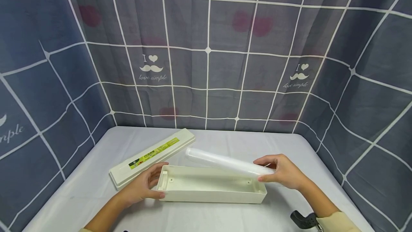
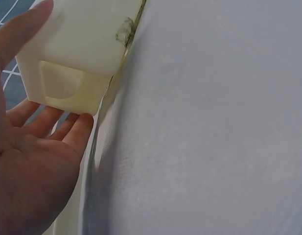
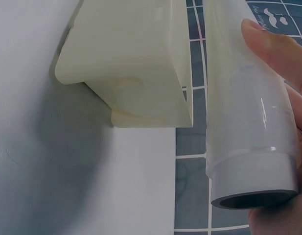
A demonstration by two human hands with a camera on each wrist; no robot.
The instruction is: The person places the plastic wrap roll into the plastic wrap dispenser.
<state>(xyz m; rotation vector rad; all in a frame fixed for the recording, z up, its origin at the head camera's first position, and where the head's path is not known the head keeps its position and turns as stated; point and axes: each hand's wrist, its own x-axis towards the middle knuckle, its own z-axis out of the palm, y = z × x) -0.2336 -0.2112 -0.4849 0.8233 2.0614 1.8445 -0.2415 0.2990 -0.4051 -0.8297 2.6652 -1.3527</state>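
Observation:
A long cream plastic box (image 1: 212, 197), its top side uncovered, stands on the table. My left hand (image 1: 143, 186) grips its left end, thumb at the front and fingers behind; the left wrist view shows that end of the box (image 2: 77, 44) between thumb and fingertips. In my right hand (image 1: 284, 172) is a roll of clear plastic film (image 1: 222, 161), pinched near its right end. The roll slants above the box's back edge, its left end farther back. Up close in the right wrist view, the film roll (image 3: 248, 117) shows a hollow core and sits beside the box (image 3: 136, 54).
Behind the left hand lies a long cream lid (image 1: 151, 160) with a green and yellow label. White cloth covers the table (image 1: 96, 189). A dark checked curtain (image 1: 190, 63) encloses the back and sides. Near the right sleeve is a black strap-like piece (image 1: 304, 220).

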